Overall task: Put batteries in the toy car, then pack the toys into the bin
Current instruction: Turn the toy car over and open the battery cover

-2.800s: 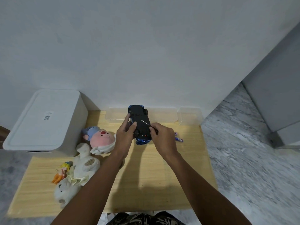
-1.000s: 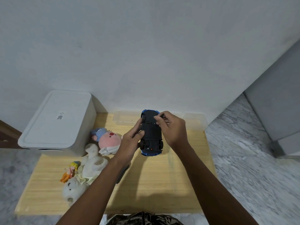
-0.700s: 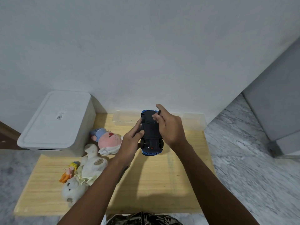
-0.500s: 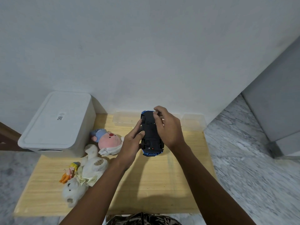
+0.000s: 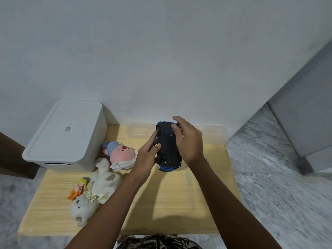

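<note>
toy car point(image 5: 168, 144) belly-up at frame centre, held above the wooden surface point(image 5: 179, 198). left hand point(image 5: 146, 157) fingers curl round its left side; right hand point(image 5: 188, 141) fingers curl over its right side and underside. white lidded bin point(image 5: 66, 135) upper left of the surface, plush toys point(image 5: 107, 169) beside it. grey-white wall behind, marble floor point(image 5: 280, 177) right.

An upturned blue toy car point(image 5: 168, 146) is gripped by both hands, left point(image 5: 146, 156) and right point(image 5: 188, 141), above the wooden worktop point(image 5: 170, 203).
</note>
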